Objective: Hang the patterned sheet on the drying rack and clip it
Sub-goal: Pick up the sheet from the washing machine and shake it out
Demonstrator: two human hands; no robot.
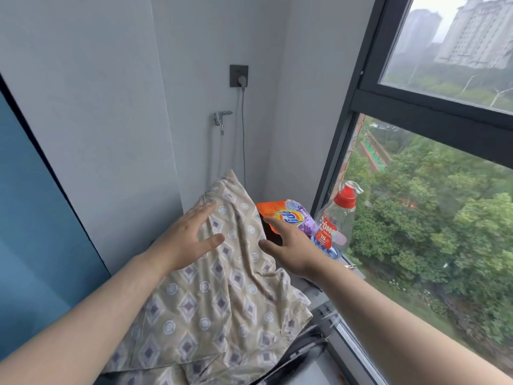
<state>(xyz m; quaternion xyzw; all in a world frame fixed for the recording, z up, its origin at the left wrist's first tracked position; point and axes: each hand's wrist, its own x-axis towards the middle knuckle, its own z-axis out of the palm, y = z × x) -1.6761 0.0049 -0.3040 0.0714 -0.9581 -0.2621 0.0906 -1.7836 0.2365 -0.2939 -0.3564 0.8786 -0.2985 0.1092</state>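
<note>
Your left hand (188,240) and right hand (288,247) are both open, fingers straight and spread, and neither has hold of anything. The sheet (222,295) lies heaped between and below them. It rises to a peak just beyond your left fingertips and spills back toward you under both forearms. Your left palm is over the upper fold, touching or nearly so; I cannot tell which. Your right hand sits at the cloth's right slope, thumb toward the fabric.

Expect the sheet to be light, soft and limp. It looks like thin, creased cloth with no stiffness, so it will sag and trail from wherever you pinch it. Whether it is damp, and so heavier, does not show. Take it with 2 hands along 1 edge. A stitched hem (301,315) shows below your right wrist, nearer you. Hold it with your hands well apart so the cloth opens flat rather than bunching.

Just past your right fingertips stands a detergent bag (291,215), and to its right a bottle (337,220) with a red cap, both close to the window (341,151). A swinging fold could tip either one. The wall (97,134) is close on your left, and a tap (221,119) and cable (243,140) sit behind the peak. Your open room is upward and back toward you. The drying rack and clips are not in view.
</note>
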